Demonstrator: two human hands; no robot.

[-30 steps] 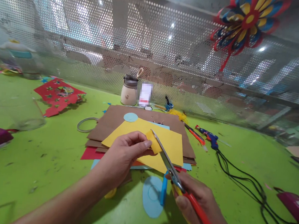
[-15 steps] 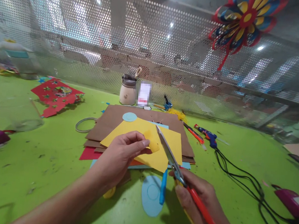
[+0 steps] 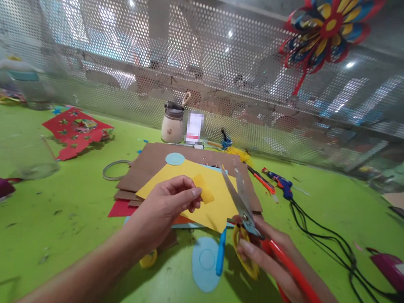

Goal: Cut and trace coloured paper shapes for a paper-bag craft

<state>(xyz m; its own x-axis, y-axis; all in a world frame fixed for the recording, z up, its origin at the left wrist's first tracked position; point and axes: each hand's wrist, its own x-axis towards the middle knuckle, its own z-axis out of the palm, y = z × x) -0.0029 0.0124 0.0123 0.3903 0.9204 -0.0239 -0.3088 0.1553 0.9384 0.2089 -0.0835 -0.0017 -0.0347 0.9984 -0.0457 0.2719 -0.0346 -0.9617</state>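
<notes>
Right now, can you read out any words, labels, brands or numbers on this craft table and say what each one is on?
None can be read.
White container beside the cream jar: its label is blurred out.
Scissors in the right hand, small yellow paper piece in the left hand: no print visible.

Single head-worn view, looking forward and down over the green desk point(image 3: 60, 215). Close to both hands, facing the perforated metal screen point(image 3: 208, 68) behind.

Left hand point(image 3: 164, 209) raised, thumb and forefinger pinched together, forearm extended from lower left. Right hand point(image 3: 270, 259) lower, fingers curled in a grip.
</notes>
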